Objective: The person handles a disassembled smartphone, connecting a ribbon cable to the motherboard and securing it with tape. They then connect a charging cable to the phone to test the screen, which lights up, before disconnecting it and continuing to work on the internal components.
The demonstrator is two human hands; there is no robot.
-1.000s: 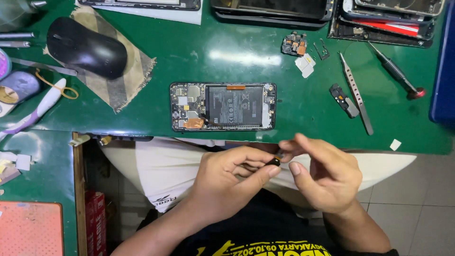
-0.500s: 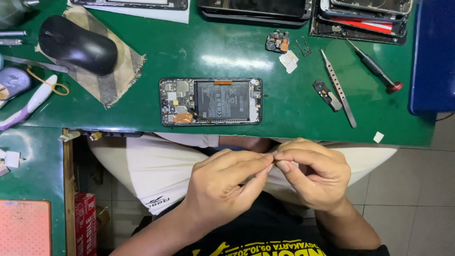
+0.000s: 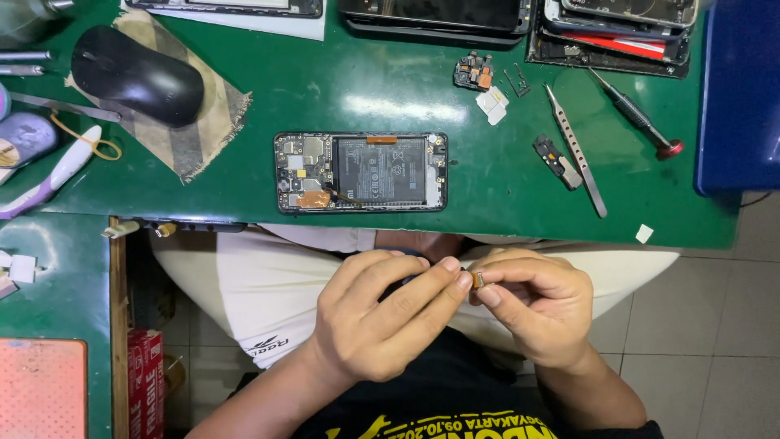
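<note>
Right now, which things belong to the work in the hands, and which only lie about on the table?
In the work:
- left hand and right hand, pinching a small part between the fingertips
- opened phone, back cover off

Lying about:
- computer mouse on a cloth
- tweezers
- screwdriver
- small circuit board

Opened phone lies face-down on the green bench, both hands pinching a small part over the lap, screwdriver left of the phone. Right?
Not quite: the head view shows the red-capped screwdriver to the right of the opened phone, beside the tweezers. The rest holds: left hand and right hand pinch a small part over the lap.
</note>
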